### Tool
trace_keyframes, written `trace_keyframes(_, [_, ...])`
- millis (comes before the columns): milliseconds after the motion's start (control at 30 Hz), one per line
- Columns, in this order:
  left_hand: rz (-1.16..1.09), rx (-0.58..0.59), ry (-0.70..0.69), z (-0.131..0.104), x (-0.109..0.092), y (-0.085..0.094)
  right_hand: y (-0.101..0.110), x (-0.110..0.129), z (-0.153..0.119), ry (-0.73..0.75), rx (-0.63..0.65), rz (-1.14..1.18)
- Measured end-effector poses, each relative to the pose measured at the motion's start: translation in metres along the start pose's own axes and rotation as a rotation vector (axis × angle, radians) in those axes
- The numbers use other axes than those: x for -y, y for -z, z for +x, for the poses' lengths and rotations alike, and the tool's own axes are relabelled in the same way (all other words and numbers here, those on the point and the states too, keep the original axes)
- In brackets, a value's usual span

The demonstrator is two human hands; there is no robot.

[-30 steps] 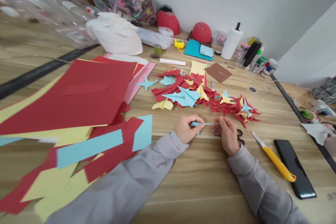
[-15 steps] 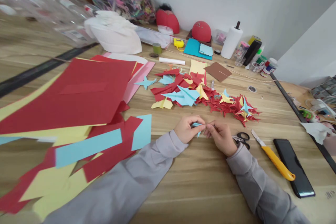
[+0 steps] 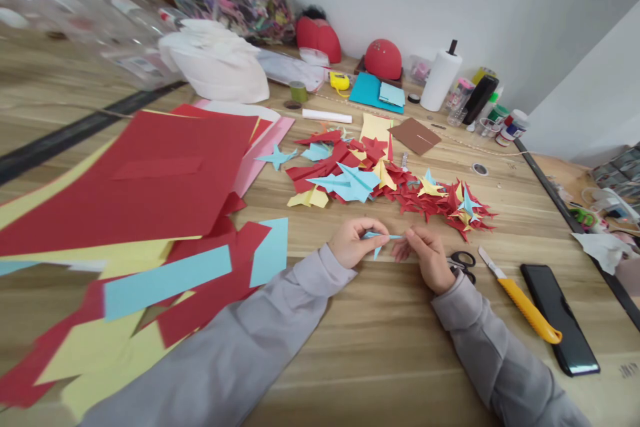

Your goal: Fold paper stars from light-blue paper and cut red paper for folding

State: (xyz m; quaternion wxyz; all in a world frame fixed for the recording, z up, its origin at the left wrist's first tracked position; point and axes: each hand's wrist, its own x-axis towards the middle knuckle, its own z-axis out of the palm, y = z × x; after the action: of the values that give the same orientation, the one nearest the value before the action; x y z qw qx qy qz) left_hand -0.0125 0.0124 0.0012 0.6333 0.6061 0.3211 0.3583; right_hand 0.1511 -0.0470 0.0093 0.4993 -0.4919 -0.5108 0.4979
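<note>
A small folded light blue paper is pinched between the thumb and fingers of my left hand. Its thin pointed end reaches right to the fingertips of my right hand, which are pinched together; whether they grip the tip or only touch it is too small to tell. Beyond my hands lies a pile of folded red paper pieces, with a blue paper plane and some yellow ones on it.
Black scissors lie beside my right wrist. Further right, a yellow knife with its blade out rests partly on a black phone. Large red sheets and cut strips cover the left. Bottles and a white roll stand behind.
My right hand has shifted slightly right, away from my left hand. More of the blue paper's pointed end now shows between them.
</note>
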Motion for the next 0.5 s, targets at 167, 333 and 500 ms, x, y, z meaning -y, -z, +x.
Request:
trace_keyframes(167, [0.081,0.019,-0.04,-0.002,-0.0007,-0.0013,-0.0047,0.0011,0.0003,0.006,0.017,-0.049])
trace_keyframes(333, [0.002,-0.058,0.02,-0.0007,0.0,-0.005,-0.0052,0.0009,0.0021,-0.007,-0.065,-0.07])
trace_keyframes(500, [-0.134,-0.09,0.091,0.0011,0.0006,-0.0064,-0.0023,-0.0008,0.0028,0.013,-0.15,-0.043])
